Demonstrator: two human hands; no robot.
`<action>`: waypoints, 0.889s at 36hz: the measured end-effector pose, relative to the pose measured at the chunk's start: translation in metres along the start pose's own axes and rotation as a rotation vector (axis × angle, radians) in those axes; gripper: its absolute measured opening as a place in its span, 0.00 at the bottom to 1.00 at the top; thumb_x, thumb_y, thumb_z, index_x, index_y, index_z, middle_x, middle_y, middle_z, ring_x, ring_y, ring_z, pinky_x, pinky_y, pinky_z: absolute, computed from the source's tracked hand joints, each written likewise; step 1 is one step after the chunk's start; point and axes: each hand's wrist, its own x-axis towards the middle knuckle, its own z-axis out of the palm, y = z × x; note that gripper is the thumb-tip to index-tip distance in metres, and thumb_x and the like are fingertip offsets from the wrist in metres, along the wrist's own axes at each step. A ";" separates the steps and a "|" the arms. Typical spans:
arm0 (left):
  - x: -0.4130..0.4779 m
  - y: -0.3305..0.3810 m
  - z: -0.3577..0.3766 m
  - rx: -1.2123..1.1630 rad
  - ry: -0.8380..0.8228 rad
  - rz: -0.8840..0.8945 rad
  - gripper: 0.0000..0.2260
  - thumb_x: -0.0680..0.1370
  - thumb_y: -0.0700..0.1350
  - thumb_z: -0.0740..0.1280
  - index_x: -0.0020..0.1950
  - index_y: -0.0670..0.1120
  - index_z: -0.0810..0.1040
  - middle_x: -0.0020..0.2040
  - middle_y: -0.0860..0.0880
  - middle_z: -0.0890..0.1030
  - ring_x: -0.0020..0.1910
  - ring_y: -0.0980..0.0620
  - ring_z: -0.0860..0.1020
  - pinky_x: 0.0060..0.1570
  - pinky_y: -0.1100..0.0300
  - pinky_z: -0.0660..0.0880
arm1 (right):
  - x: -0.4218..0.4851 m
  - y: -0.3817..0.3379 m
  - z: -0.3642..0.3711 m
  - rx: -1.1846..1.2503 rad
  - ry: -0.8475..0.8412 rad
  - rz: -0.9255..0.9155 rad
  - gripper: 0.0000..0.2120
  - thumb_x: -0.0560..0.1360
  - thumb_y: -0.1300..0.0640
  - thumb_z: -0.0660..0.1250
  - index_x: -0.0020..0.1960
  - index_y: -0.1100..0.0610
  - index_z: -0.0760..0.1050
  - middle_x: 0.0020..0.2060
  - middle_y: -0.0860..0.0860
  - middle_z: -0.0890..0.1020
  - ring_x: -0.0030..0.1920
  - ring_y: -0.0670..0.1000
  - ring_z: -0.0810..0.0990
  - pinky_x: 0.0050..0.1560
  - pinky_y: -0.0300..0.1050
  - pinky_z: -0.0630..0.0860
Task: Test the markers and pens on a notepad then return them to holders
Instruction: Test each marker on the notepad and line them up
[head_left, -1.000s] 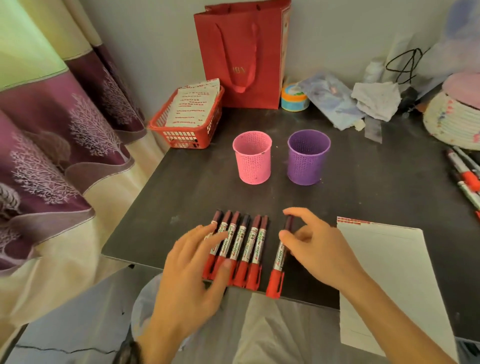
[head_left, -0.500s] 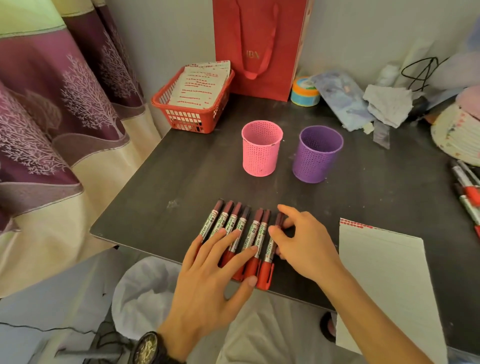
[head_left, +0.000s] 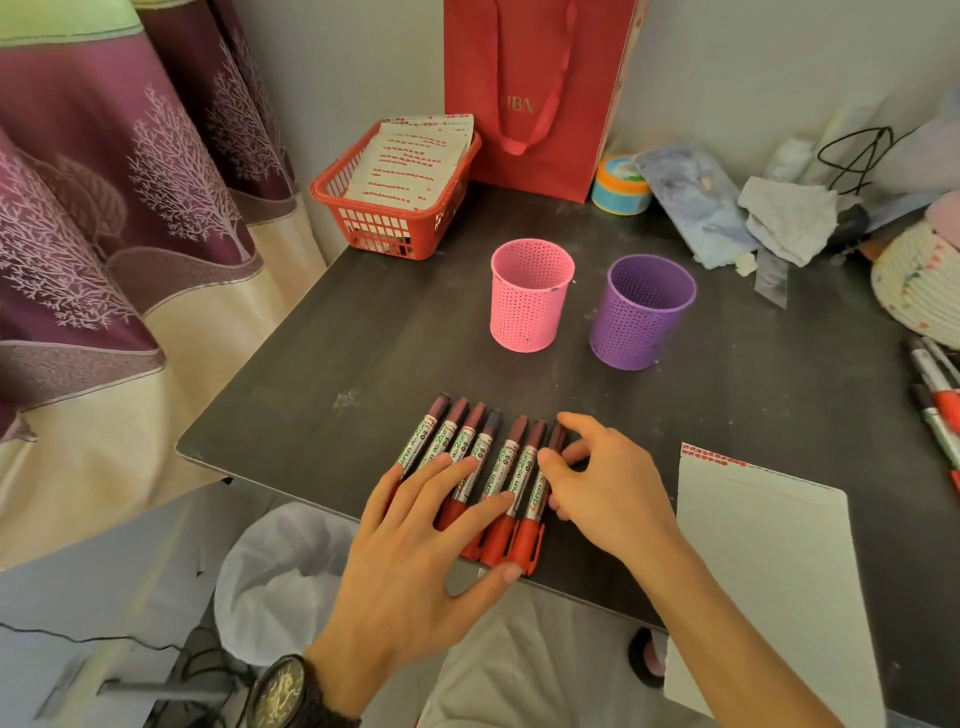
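Observation:
Several red markers (head_left: 467, 441) lie side by side in a row near the front edge of the dark table (head_left: 363, 338). My left hand (head_left: 415, 545) rests flat on their lower ends, fingers spread. My right hand (head_left: 608, 488) pinches the rightmost marker (head_left: 537, 499) between thumb and curled fingers, tight against the row. Behind the row stand a pink holder (head_left: 530, 296) and a purple holder (head_left: 641, 312), both looking empty. A white notepad (head_left: 769, 561) lies at the front right.
A red basket of papers (head_left: 384, 228) and a red gift bag (head_left: 530, 93) stand at the back. More markers (head_left: 935, 395) lie at the right edge below a woven basket (head_left: 919, 280). Cloths and a tape roll (head_left: 621, 189) clutter the back right. A curtain hangs left.
My right hand slid the separate marker left until it joined the row. My left hand moved forward onto the markers. The camera moved closer.

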 end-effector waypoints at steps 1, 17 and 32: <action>0.000 0.000 0.000 -0.003 0.000 0.003 0.24 0.77 0.69 0.61 0.70 0.63 0.72 0.74 0.55 0.68 0.76 0.52 0.62 0.75 0.45 0.56 | 0.000 0.000 0.000 0.011 -0.003 0.002 0.26 0.79 0.45 0.66 0.75 0.45 0.66 0.47 0.45 0.81 0.44 0.47 0.84 0.53 0.53 0.82; 0.032 0.020 -0.020 -0.037 0.018 0.073 0.22 0.77 0.64 0.62 0.67 0.57 0.76 0.70 0.53 0.72 0.71 0.51 0.70 0.72 0.45 0.62 | -0.027 0.033 -0.040 0.260 0.056 0.025 0.20 0.78 0.42 0.67 0.69 0.40 0.69 0.42 0.42 0.83 0.43 0.45 0.85 0.54 0.51 0.83; 0.195 0.179 0.050 -0.114 -0.333 0.393 0.20 0.79 0.63 0.57 0.71 0.63 0.66 0.72 0.59 0.67 0.70 0.56 0.66 0.70 0.58 0.62 | -0.088 0.218 -0.141 -0.241 0.484 0.195 0.24 0.77 0.41 0.66 0.71 0.46 0.74 0.70 0.43 0.74 0.73 0.47 0.67 0.72 0.51 0.68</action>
